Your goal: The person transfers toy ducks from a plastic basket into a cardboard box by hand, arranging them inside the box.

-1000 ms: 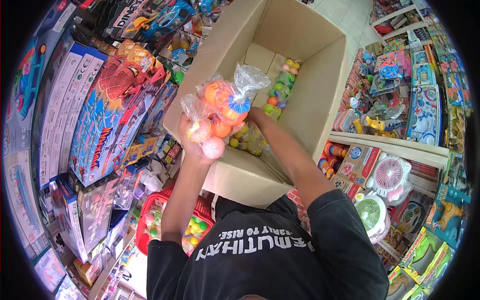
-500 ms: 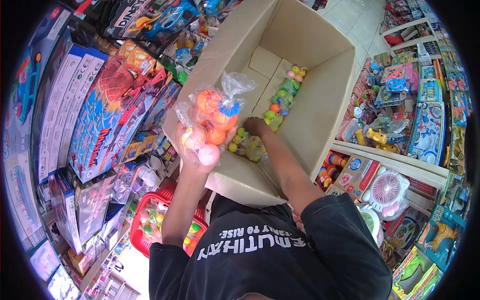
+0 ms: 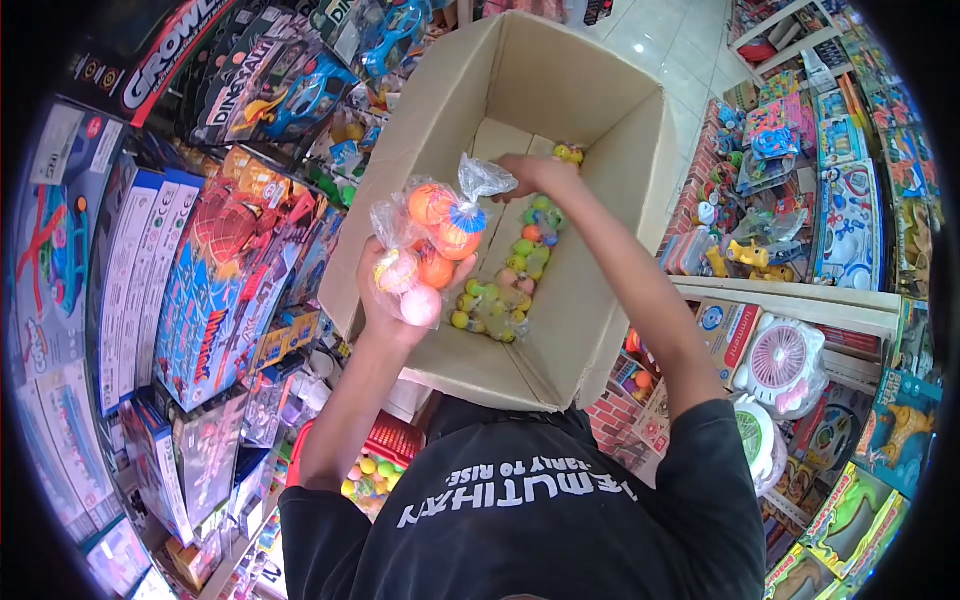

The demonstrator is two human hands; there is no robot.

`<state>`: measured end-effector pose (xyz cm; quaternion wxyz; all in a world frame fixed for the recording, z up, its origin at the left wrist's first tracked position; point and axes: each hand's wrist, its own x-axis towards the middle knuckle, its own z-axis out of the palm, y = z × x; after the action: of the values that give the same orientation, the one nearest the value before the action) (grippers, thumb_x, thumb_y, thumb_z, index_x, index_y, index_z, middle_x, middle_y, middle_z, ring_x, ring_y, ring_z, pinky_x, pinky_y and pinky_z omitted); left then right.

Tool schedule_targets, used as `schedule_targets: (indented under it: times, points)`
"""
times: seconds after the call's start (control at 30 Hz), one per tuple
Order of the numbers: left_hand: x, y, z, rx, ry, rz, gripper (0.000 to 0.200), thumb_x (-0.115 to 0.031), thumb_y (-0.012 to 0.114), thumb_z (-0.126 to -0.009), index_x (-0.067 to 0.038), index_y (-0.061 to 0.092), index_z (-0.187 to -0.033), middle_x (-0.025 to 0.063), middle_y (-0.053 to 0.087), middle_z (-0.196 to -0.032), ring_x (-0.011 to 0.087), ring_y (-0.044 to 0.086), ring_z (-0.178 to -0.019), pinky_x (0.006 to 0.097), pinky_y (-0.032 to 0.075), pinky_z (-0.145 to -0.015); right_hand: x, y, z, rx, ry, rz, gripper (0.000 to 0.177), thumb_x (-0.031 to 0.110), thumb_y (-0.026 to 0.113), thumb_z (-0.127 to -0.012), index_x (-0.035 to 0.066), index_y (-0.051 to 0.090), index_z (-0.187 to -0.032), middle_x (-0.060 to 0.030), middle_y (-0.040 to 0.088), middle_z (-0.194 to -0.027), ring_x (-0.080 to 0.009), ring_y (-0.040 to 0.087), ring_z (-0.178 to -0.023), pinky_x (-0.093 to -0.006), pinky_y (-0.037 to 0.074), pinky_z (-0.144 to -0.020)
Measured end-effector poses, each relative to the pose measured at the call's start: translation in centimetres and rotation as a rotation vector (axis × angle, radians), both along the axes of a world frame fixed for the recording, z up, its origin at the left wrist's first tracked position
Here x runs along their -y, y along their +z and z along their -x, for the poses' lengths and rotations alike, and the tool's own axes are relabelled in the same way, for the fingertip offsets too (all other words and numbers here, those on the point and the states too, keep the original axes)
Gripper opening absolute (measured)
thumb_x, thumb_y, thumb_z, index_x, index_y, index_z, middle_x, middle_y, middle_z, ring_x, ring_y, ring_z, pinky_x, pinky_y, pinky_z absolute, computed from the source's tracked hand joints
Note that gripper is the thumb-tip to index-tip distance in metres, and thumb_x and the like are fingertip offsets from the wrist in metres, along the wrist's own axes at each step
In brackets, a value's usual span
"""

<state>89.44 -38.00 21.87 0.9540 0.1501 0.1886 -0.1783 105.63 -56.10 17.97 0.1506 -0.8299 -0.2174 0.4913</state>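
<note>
My left hand [image 3: 388,290] is closed around clear plastic bags of balls [image 3: 436,270], orange ones above and pale pink ones below, held over the near left side of a cardboard box [image 3: 400,190]. The knotted top of one bag sticks up beside a blue band. My right hand [image 3: 535,175] is at that gathered plastic end, fingers curled in a pinch around it; the fingertips are partly hidden. Below, on the box floor, lie bagged small balls [image 3: 525,255] in green, yellow, orange and pink along the right wall.
A red basket [image 3: 395,438] with colourful balls stands by my left side. Boxed toys [image 3: 225,280] crowd the left. On the right are a shelf ledge [image 3: 790,292], packaged toys and a pink fan [image 3: 783,365]. Tiled floor [image 3: 640,45] shows beyond the box.
My right hand has come up from the balls on the box floor to the top of the held bag. My left hand still holds the bags. The view has shifted slightly.
</note>
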Motion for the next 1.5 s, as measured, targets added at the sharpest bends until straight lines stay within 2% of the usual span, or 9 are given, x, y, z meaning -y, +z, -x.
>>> schedule_targets:
  times: [0.1, 0.23, 0.3, 0.67, 0.9, 1.03, 1.13, 1.23, 1.5]
  points:
    - [0.3, 0.2, -1.0, 0.016, -0.004, 0.0, 0.046, -0.034, 0.035, -0.086, -0.008, 0.045, -0.123, 0.0106, 0.051, -0.122, 0.0284, 0.05, -0.112, 0.0489, 0.042, -0.092, 1.8, 4.4, 2.6, -0.203, -0.5, -0.62, 0.058, 0.04, 0.055, -0.081, 0.002, 0.045, -0.123, -0.0128, 0.06, -0.102, -0.017, 0.061, -0.083, -0.0297, 0.05, -0.07]
    - [0.5, -0.5, -1.7, 0.056, -0.033, -0.202, 0.048, -0.033, 0.035, -0.086, -0.008, 0.042, -0.126, 0.0114, 0.05, -0.123, 0.0276, 0.049, -0.113, 0.0482, 0.042, -0.092, 1.4, 5.5, 4.9, -0.19, -0.322, -0.71, 0.063, 0.041, 0.057, -0.081, 0.003, 0.04, -0.127, -0.0143, 0.058, -0.103, -0.0182, 0.06, -0.082, -0.0297, 0.049, -0.07]
    - [0.6, -0.7, -1.9, 0.075, -0.049, -0.167, 0.048, -0.032, 0.036, -0.086, -0.008, 0.042, -0.126, 0.0118, 0.05, -0.122, 0.0273, 0.049, -0.113, 0.0479, 0.042, -0.092, 0.7, 6.3, 6.2, 0.122, -0.317, -0.778, 0.049, 0.03, 0.058, -0.082, 0.002, 0.045, -0.12, -0.0145, 0.055, -0.109, -0.0164, 0.055, -0.095, -0.0273, 0.046, -0.079]
    - [0.2, -1.1, -2.1, -0.001, 0.03, -0.086, 0.043, -0.031, 0.038, -0.085, -0.017, 0.043, -0.126, 0.0087, 0.047, -0.126, 0.0242, 0.048, -0.111, 0.0434, 0.044, -0.086, 3.7, 5.0, 1.6, -0.023, -0.468, -0.908, 0.02, 0.006, 0.053, -0.076, 0.002, 0.051, -0.096, -0.0011, 0.057, -0.088, -0.0055, 0.051, -0.082, -0.021, 0.041, -0.074]
    - [0.1, -1.6, -2.5, 0.056, 0.042, 0.03, 0.042, -0.031, 0.039, -0.085, -0.017, 0.045, -0.124, 0.0105, 0.047, -0.127, 0.0262, 0.048, -0.111, 0.0422, 0.045, -0.084, 4.3, -4.3, -3.3, -0.31, -0.513, -0.497, 0.025, 0.013, 0.057, -0.078, 0.006, 0.052, -0.102, 0.001, 0.059, -0.091, -0.0076, 0.054, -0.083, -0.0225, 0.046, -0.063]
    - [0.1, -1.2, -2.8, 0.025, 0.032, 0.04, 0.041, -0.03, 0.041, -0.084, -0.016, 0.045, -0.122, 0.0114, 0.048, -0.125, 0.0281, 0.049, -0.11, 0.042, 0.046, -0.082, 1.8, -7.8, 0.7, 0.136, 0.007, 0.239, 0.038, 0.021, 0.063, -0.073, 0.003, 0.058, -0.106, -0.0107, 0.064, -0.101, -0.0229, 0.063, -0.084, -0.0309, 0.052, -0.067]
    - [-0.1, -1.3, -2.7, 0.032, 0.061, 0.081, 0.04, -0.03, 0.041, -0.084, -0.016, 0.045, -0.122, 0.0118, 0.048, -0.123, 0.0288, 0.049, -0.109, 0.042, 0.046, -0.081, -0.2, -18.9, 2.6, 0.093, 0.245, 0.238, 0.036, 0.014, 0.066, -0.067, 0.004, 0.06, -0.101, -0.015, 0.064, -0.095, -0.0296, 0.062, -0.089, -0.0375, 0.051, -0.072]
    - [-0.1, -1.5, -2.5, 0.066, 0.068, 0.091, 0.039, -0.029, 0.042, -0.084, -0.016, 0.047, -0.12, 0.0114, 0.05, -0.12, 0.0288, 0.05, -0.108, 0.0426, 0.046, -0.081, -0.9, -18.9, 7.2, 0.054, -0.121, 0.146, 0.038, 0.014, 0.068, -0.066, 0.005, 0.06, -0.102, -0.0142, 0.063, -0.099, -0.0295, 0.061, -0.093, -0.0373, 0.05, -0.076]
    - [-0.1, -1.9, -2.7, 0.009, 0.066, 0.097, 0.036, -0.029, 0.043, -0.084, -0.016, 0.05, -0.116, 0.0084, 0.053, -0.114, 0.0261, 0.052, -0.103, 0.0433, 0.046, -0.08, -0.9, -24.0, 8.7, 0.049, 0.118, 0.154, 0.045, 0.021, 0.07, -0.068, 0.01, 0.057, -0.11, -0.0143, 0.062, -0.103, -0.0278, 0.058, -0.099, -0.0347, 0.049, -0.077]
